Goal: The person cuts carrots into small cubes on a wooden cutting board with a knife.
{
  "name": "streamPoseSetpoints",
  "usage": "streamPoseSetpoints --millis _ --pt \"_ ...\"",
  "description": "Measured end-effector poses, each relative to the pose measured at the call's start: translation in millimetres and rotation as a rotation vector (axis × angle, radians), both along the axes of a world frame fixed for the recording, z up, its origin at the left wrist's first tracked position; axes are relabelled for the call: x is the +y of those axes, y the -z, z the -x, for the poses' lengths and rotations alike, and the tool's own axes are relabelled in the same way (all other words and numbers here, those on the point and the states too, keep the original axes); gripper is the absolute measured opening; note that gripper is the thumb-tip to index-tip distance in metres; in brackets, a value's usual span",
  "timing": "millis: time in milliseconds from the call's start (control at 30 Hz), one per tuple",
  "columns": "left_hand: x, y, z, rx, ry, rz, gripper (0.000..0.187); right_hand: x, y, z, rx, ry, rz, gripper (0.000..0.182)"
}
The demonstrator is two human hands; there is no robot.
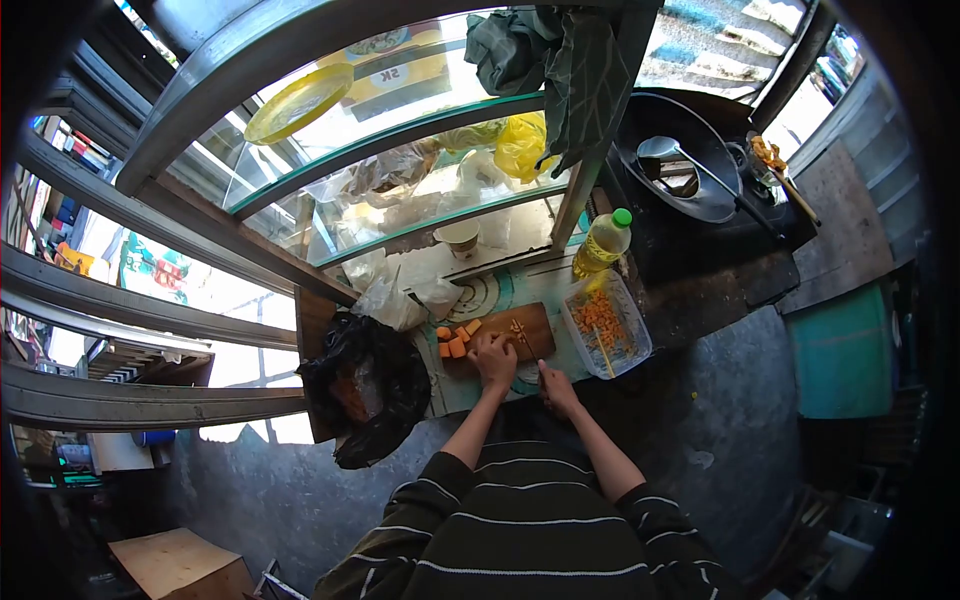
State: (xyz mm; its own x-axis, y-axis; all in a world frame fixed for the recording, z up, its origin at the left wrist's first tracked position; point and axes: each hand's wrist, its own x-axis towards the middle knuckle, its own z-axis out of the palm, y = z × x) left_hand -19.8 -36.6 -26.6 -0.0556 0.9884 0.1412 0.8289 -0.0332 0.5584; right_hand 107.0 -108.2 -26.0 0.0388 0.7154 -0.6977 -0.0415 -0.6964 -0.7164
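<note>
On a wooden cutting board (541,320) lie several orange chunks (457,347) at the left and small cut orange pieces (517,327) near the middle. My left hand (493,360) rests on the board, its fingers bent down close to the small pieces; whatever lies under the fingertips is hidden. My right hand (556,387) is wrapped round the handle of a knife (530,346), whose blade points up and left over the board beside my left fingers. Right of the board, a clear plastic container (637,345) holds shredded orange pieces and a light-coloured utensil.
A bottle with a green cap (603,243) stands behind the container. A black plastic bag (405,375) sits at the left, below a clear bag (390,300). A paper cup (460,238) stands by the glass case. A wok (720,200) with a ladle is at the back right.
</note>
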Motion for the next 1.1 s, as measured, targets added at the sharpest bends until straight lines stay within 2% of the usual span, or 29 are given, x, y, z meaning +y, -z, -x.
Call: streamPoseSetpoints --millis 67,133,167,233,267,333,367,433,467,533,667,733,867,967,1033,1067,1100 --pt "4.8 -2.5 -2.2 -0.044 0.019 0.000 0.014 -0.9 4.7 -0.9 -0.043 -0.018 -0.037 0.047" --pt "9.4 -4.8 -5.1 -0.063 0.013 0.039 0.015 -1.8 14.9 -2.7 -0.265 -0.113 -0.139 0.049" --pt "11.2 -5.9 -5.7 -0.063 0.015 0.038 0.015 -3.2 20.2 -2.4 -0.265 -0.112 -0.140 0.049" --pt "13.4 -5.3 -5.6 -0.095 0.015 0.010 0.017 -4.1 18.0 0.4 -0.689 -0.191 -0.376 0.046" --pt "12.9 -5.0 -5.5 -0.095 0.015 0.009 0.017 -5.4 16.6 0.5 -0.689 -0.189 -0.376 0.046" --pt "11.4 -8.8 -5.2 -0.086 0.063 0.005 0.029 -3.8 -15.0 5.3 -0.892 -0.256 -0.277 0.040" --pt "10.3 -11.0 -5.9 -0.086 0.063 0.004 0.029 -1.7 -24.8 6.9 -0.893 -0.255 -0.278 0.040" --pt "7.9 -13.4 -7.8 0.045 0.126 -0.038 0.047 -0.1 -33.1 8.7 -0.982 -0.314 -0.255 0.037" --pt "8.6 -14.4 -8.3 0.045 0.127 -0.039 0.047 0.2 -36.3 10.0 -0.982 -0.312 -0.255 0.037" --pt "10.5 -10.9 -10.1 0.107 0.116 0.099 0.058 -1.1 -38.7 9.7 -1.074 -0.302 -0.333 0.034" --pt "18.1 -1.9 -10.4 0.081 0.079 0.065 0.052 -8.9 -44.3 2.7 -1.091 -0.297 -0.367 0.031" --pt "22.9 -1.0 -10.6 0.030 0.042 0.050 0.040 -16.5 -47.8 -2.4 -1.111 -0.276 -0.438 0.029" --pt "27.4 0.9 -5.3 -0.066 0.064 0.082 0.026 -32.9 -50.2 -11.1 -1.133 -0.285 -0.386 0.030" --pt "25.1 5.6 -4.1 -0.053 0.040 0.047 0.019 -36.9 -33.8 -20.0 -1.051 -0.211 -0.338 0.033" --pt "21.2 3.2 -2.9 -0.053 0.094 -0.056 0.018 -31.7 -31.1 -22.6 0.069 0.177 0.061 0.037" --pt "19.2 1.8 -1.8 -0.053 0.094 -0.056 0.018 -30.8 -30.1 -23.9 0.069 0.176 0.061 0.037" --pt "16.9 2.6 0.4 -0.108 0.133 -0.013 0.018 -27.6 -37.2 -23.5 0.264 0.186 0.155 0.037"
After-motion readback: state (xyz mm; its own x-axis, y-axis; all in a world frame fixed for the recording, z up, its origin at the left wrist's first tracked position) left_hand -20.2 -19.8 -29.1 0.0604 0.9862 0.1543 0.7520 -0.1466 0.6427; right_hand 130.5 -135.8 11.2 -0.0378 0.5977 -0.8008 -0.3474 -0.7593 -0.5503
